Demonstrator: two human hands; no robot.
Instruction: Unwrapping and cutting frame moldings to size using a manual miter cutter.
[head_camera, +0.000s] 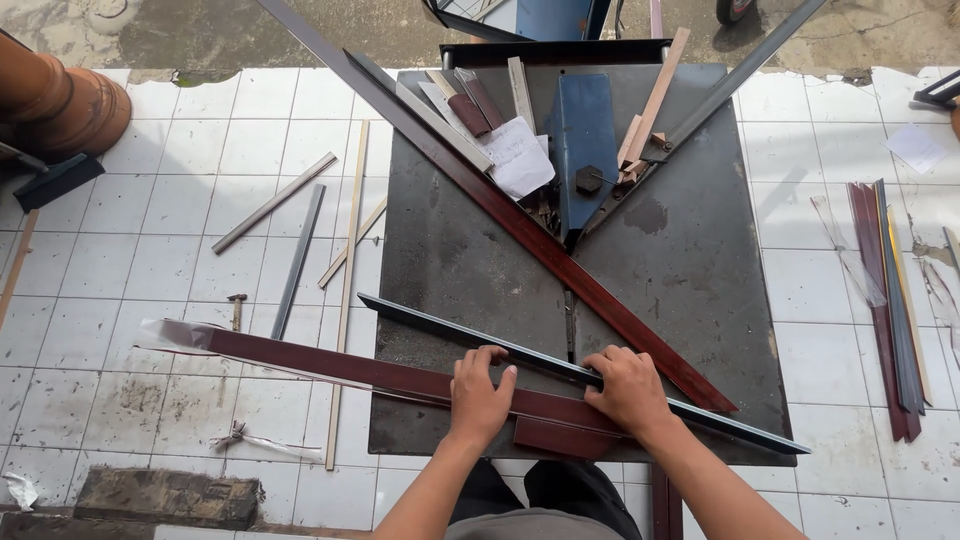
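Far left: terracotta pipes (60, 100) at the edge of the white tiled floor (150, 380). Loose offcuts lie on the tiles: a grey metal strip (272, 203), a thin pale wood strip (348, 290), a small hammer (237, 305).

The dark red moulding length (330, 365) runs from the tiles, one end partly in clear wrap, up onto the dark steel work table (450, 260). It lies near the table's front edge, just in front of a long black-and-silver moulding (560, 368) that crosses the table at a shallow slant.

Left hand (478, 395): palm down, fingers spread flat, pressing on the red moulding; nothing clenched. Right hand (628, 388): fingers curled over where the red piece meets the black moulding, pressing down. A short red offcut (560, 437) sits just below, between the two hands.

Behind: a second long red moulding (560, 265) lies diagonally toward the blue mitre cutter (583, 150), with paper scraps (520, 155) beside it. Far right: a bundle of mouldings (890, 300) on the tiles.

Risks, as judged: most of the red length overhangs the table to the left, unsupported, so it could tip or swing if the hands ease. It may also slide against the black moulding and lose alignment. The wrap on the free end could snag the floor scraps.
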